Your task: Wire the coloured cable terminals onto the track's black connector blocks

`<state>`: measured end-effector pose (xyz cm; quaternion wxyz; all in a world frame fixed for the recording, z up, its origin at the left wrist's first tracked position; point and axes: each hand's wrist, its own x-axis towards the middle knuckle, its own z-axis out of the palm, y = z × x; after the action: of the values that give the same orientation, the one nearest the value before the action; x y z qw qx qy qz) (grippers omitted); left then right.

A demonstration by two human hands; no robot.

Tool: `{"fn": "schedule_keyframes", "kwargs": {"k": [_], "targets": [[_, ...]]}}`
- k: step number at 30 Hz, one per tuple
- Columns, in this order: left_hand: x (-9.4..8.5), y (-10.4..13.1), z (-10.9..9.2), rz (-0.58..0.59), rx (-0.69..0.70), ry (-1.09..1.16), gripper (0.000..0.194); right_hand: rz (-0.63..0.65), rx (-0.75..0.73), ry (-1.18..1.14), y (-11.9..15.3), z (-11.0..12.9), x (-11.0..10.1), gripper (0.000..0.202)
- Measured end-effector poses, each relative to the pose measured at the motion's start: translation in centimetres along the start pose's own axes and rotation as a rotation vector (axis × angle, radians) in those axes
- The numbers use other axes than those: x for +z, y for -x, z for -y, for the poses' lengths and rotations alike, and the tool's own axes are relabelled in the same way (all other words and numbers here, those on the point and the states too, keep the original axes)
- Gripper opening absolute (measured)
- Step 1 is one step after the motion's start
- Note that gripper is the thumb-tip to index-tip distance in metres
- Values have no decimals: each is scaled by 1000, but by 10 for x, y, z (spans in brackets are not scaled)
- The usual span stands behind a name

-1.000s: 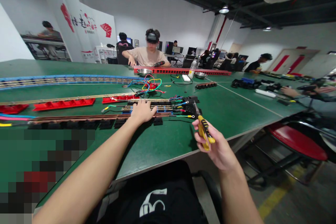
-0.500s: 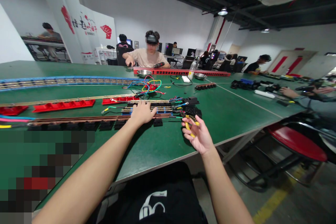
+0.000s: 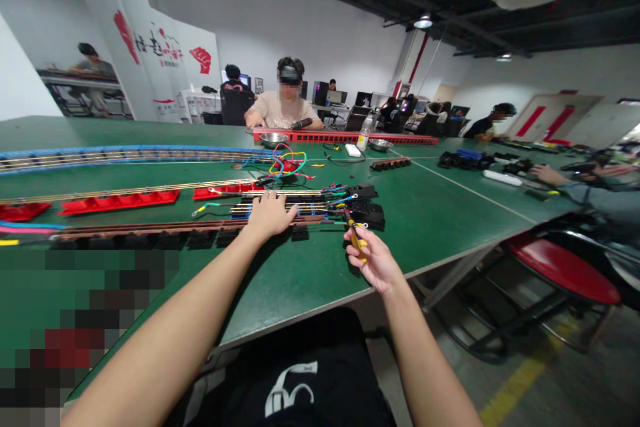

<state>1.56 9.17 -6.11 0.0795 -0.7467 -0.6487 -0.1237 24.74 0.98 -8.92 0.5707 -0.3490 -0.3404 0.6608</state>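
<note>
My left hand [image 3: 271, 215] lies palm down with spread fingers across a rail assembly [image 3: 240, 212] of brass and copper-coloured bars on blue and black supports. What is under its palm is hidden. To the right, my right hand [image 3: 373, 259] is closed on yellow-handled pliers [image 3: 356, 238], whose dark jaws point up toward the rail end. Black blocks [image 3: 369, 215] sit at that end, with short coloured wires and ring terminals around them. Whether the jaws touch a wire, I cannot tell. A green wire with a yellow sleeve [image 3: 201, 209] sticks out left of my left hand.
Red supports [image 3: 120, 202] and a blue-edged rail [image 3: 120, 157] lie on the green table [image 3: 450, 213]. A bundle of coloured wires [image 3: 287, 163] is beyond my hands. Across the table sits a person [image 3: 285, 107] near a long red rail [image 3: 350, 137]. A red stool [image 3: 565, 267] stands right.
The pliers have turned in my right hand, their handles now closer together and more upright. My left hand stays in place. The person opposite has lowered a hand.
</note>
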Motion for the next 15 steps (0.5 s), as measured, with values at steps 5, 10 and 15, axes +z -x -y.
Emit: {"fn": "schedule_keyframes", "kwargs": {"k": [5, 10, 15], "targets": [[0, -1, 1, 3, -1, 4, 61, -14, -91, 384, 2, -10, 9, 42], [1, -1, 1, -1, 2, -2, 62, -33, -154, 547, 2, -16, 10, 42], [3, -2, 3, -12, 18, 12, 62, -100, -298, 814, 2, -20, 9, 37]]}}
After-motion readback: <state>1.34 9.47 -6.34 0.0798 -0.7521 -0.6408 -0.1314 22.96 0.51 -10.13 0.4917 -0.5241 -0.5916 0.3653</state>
